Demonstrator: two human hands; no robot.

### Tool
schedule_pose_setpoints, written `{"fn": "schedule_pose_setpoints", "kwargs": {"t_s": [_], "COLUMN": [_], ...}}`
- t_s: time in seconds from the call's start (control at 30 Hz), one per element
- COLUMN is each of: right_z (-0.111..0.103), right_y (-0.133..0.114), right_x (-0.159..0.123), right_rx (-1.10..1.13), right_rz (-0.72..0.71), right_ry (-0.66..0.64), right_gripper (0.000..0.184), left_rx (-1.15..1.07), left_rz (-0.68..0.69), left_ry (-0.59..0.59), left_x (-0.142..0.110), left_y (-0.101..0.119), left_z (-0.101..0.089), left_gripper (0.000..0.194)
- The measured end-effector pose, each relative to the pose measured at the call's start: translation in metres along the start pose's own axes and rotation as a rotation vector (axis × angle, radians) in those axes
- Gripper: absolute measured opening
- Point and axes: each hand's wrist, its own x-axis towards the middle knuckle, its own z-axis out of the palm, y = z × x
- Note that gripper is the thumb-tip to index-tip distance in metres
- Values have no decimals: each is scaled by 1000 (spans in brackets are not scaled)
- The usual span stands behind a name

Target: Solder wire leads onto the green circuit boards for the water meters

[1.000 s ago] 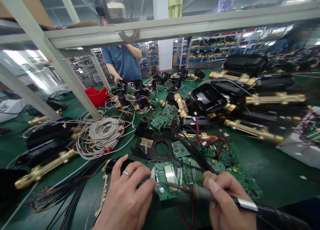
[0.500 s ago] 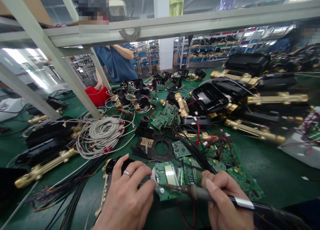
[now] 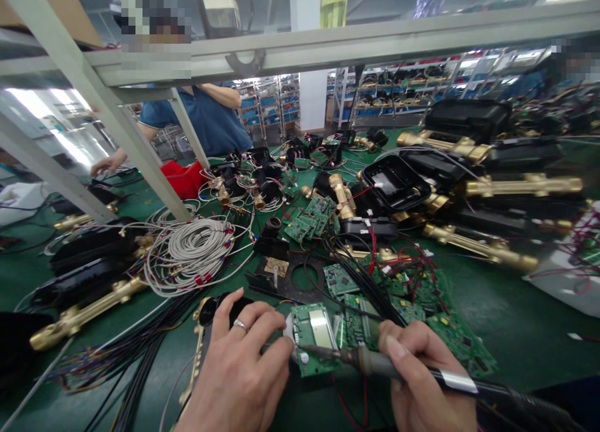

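My right hand (image 3: 424, 369) is wrapped round the grip of a soldering iron (image 3: 375, 362), whose tip points left and lies over a green circuit board (image 3: 313, 366) with a pale display. The tip meets the board near its left edge, beside a small round white part. My left hand (image 3: 246, 360), a ring on one finger, is at that same edge, thumb and forefinger closed together; whatever they pinch is hidden. Under and behind this hand lies a brass valve body (image 3: 202, 332) with a black part. A white disc (image 3: 289, 338) shows between the fingertips and the board.
More circuit boards (image 3: 452, 338) and black cables lie to the right. A flat black fixture (image 3: 290, 281) sits behind the board, with a coil of grey cable (image 3: 197, 251) to its left. Brass fittings (image 3: 487, 247) and black housings fill the right. A co-worker (image 3: 201, 119) stands across the bench.
The co-worker has shifted left and now stretches an arm out over the bench's far left. My hands, the iron and the board stay nearly where they were.
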Motion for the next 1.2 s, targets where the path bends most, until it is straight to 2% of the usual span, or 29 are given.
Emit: {"fn": "schedule_pose_setpoints", "kwargs": {"t_s": [0.33,0.87,1.07,1.2], "right_z": [2,5,-1,-10], "right_y": [-4,-22,-17,-6], "right_x": [0,7,5,0], "right_rx": [15,28,-177,-245], "right_rz": [-5,-53,-197,-259], "right_ry": [3,160,220,154], "right_gripper": [48,53,33,28], "left_rx": [14,14,20,-1], "left_rz": [18,12,18,16], "left_ry": [-9,-9,-18,-12], "left_x": [-1,0,0,5], "left_y": [1,1,2,5], "left_z": [-2,-2,0,-8], "left_gripper": [20,20,16,15]}}
